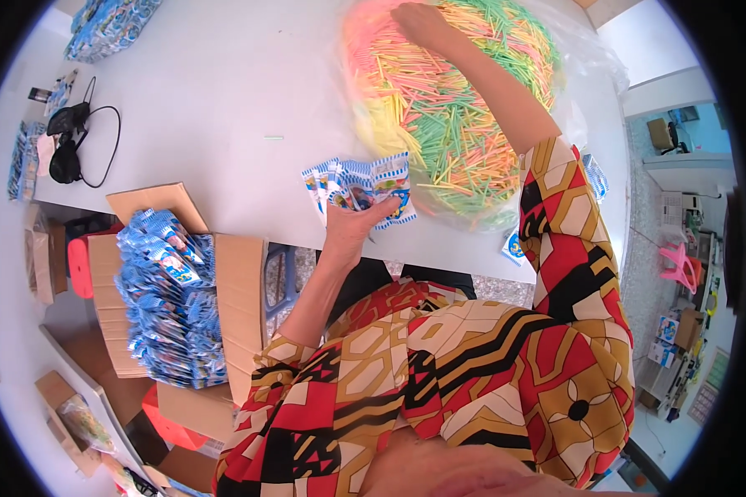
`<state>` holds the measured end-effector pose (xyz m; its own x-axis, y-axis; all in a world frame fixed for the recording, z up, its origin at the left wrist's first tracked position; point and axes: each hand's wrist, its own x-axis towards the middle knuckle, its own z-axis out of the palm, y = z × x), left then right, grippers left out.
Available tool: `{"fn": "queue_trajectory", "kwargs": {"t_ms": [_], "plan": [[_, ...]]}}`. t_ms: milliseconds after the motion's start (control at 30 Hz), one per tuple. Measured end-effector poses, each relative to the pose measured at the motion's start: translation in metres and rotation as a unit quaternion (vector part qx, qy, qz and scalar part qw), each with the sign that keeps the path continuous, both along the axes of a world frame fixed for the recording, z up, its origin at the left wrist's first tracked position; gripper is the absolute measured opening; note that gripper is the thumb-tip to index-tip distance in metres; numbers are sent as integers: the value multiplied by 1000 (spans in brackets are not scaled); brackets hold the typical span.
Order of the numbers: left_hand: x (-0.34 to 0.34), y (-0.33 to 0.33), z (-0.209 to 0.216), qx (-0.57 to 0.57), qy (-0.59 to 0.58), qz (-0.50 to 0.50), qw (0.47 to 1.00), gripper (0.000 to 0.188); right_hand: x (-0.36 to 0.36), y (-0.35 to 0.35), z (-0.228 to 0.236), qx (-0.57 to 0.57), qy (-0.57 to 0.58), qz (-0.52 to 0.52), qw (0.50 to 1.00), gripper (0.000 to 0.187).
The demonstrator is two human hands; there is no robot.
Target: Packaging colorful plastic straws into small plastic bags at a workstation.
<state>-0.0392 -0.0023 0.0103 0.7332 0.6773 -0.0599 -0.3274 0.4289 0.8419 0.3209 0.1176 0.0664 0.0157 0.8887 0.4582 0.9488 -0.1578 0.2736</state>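
Note:
My left hand point(358, 228) is closed on a few blue-and-white printed packets point(365, 184), fanned out over the table's near edge, the thumb lying across them. Stretched to the far side, my right hand point(423, 25) has its fingers curled down at the pink part of a large heap of thin coloured sticks point(464, 116). What those fingers hold, if anything, is hidden. Pink, yellow, green and orange sticks lie mixed in the heap, on and inside a clear plastic bag point(584, 58). One pale green stick point(273, 137) lies alone on the white table point(215, 91).
Left of me stands an open cardboard box point(240, 306) packed with blue-and-white packets point(170, 306). A black bra-like item point(68, 145) with a cord lies at the table's left. More packets point(112, 29) sit at the far left. Another packet point(514, 247) lies by my right sleeve.

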Motion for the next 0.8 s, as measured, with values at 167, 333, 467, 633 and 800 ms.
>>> {"fn": "queue_trajectory", "kwargs": {"t_ms": [167, 333, 467, 633, 800], "plan": [[6, -4, -3, 13, 1, -4, 1000, 33, 7, 10, 1, -3, 74, 13, 997, 17], [9, -7, -2, 6, 3, -7, 1000, 32, 5, 8, -7, 25, 105, 44, 993, 17], [10, -10, 1, -5, 10, -11, 1000, 32, 1, 4, -8, 51, 126, 68, 988, 17], [12, -11, 0, -2, 15, -18, 1000, 32, -4, -8, -8, 82, 149, 95, 981, 17], [14, -13, -4, 5, 21, -14, 1000, 33, -14, -22, -10, 108, 171, 125, 971, 16]]}}
